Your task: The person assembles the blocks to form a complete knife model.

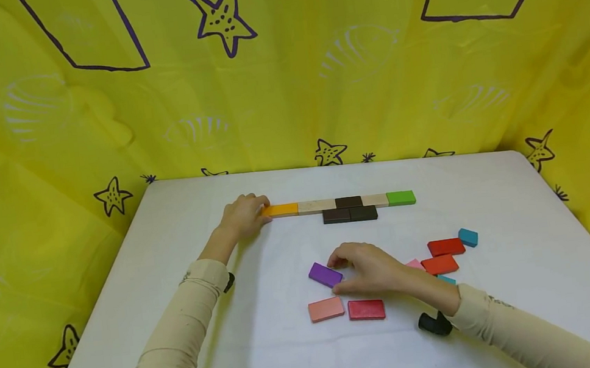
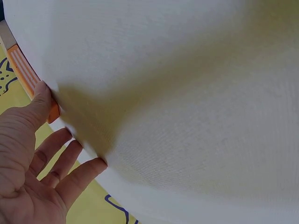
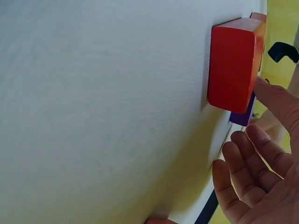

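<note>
My left hand is at the left end of a block row, its thumb and a finger pinching the orange block. In the left wrist view the thumb lies along this orange block, while the other fingers spread beside it. My right hand is over the table, thumb and fingers apart at the right end of a purple block. Nearer to me lie a salmon block and a crimson block. The crimson block looms large in the right wrist view, close to the thumb.
Right of the orange block the row continues with pale wood, dark brown and a green block. Two dark blocks touch its front side. Red blocks, blue ones and a pink one lie at the right. A yellow curtain backs the white table.
</note>
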Available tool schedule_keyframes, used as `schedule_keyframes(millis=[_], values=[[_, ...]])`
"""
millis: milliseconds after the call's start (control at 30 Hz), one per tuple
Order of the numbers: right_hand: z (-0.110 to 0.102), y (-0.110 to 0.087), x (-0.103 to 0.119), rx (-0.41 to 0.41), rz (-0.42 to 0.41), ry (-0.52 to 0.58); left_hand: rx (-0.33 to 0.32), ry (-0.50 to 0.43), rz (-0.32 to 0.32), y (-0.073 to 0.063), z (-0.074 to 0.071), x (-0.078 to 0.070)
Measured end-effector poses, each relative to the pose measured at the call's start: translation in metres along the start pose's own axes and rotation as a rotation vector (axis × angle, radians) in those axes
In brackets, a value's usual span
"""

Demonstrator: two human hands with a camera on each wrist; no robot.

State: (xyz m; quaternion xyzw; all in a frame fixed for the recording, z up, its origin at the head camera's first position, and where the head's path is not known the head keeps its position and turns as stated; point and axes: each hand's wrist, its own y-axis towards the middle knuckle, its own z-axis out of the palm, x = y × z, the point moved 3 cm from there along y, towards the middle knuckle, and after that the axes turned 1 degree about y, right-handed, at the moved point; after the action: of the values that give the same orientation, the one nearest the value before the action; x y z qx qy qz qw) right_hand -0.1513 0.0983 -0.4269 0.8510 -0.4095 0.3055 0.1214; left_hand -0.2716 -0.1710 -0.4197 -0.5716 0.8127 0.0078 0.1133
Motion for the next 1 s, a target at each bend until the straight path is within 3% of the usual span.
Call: schedule_keyframes(millis=[300, 767, 1000], values=[[-0.003, 0.000, -0.006, -0.027, -0.006, -0.021, -0.010, 0.005, 0.011, 0.000, 0.001, 0.001], [-0.006, 0.004, -0.008, 0.011, -0.028, -0.038, -0.009, 0.002, 0.015, 0.000, 0.001, 0.002], [-0.015, 0.006, -0.014, -0.040, -0.049, -0.063, -0.021, 0.005, 0.017, 0.001, 0.001, 0.001]])
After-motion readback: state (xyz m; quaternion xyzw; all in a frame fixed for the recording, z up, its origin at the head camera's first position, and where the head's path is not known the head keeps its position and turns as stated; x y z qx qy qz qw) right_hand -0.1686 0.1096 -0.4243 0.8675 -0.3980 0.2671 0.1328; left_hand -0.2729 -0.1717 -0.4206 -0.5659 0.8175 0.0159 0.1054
